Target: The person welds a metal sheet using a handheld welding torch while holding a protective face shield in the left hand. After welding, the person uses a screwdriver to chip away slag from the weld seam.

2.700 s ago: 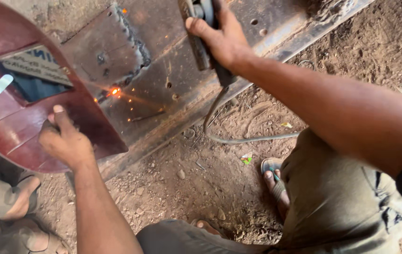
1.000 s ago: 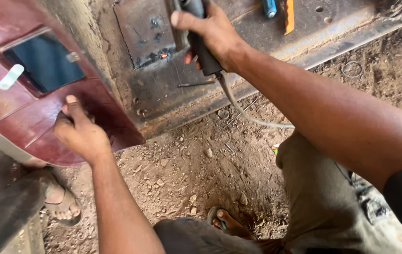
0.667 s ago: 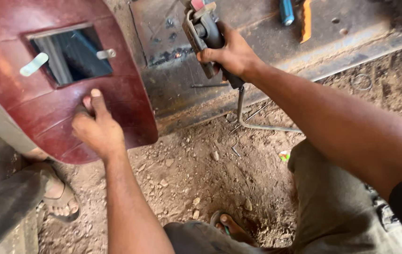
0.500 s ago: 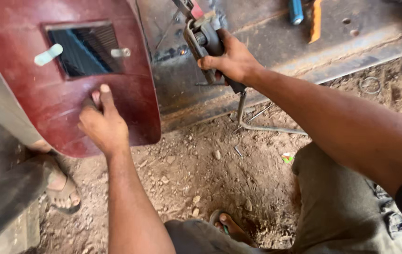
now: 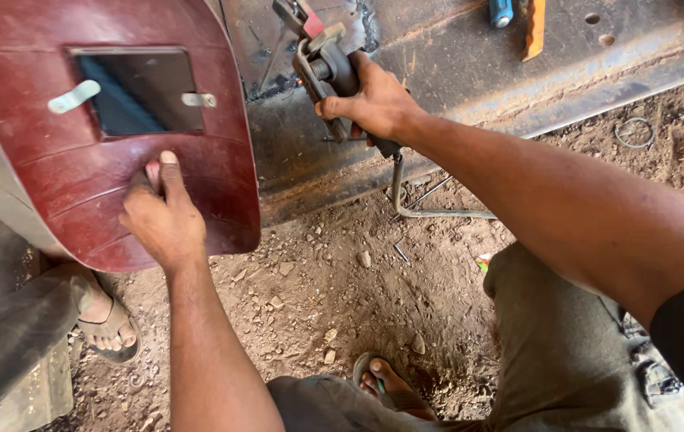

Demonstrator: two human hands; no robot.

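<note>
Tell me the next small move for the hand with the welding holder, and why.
Probably lower the electrode holder in the right hand toward the rusty steel plate to set the tip on the seam. The holder is lifted clear of the metal, no arc glows, and the left hand already holds the red welding shield up.

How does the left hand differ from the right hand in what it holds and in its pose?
The left hand grips the dark red welding shield from behind, thumb up; the right hand is closed around the black handle of the electrode holder. The left hand is low by the shield's bottom edge; the right hand is raised at the rusty steel plate. Both are bare.
</note>
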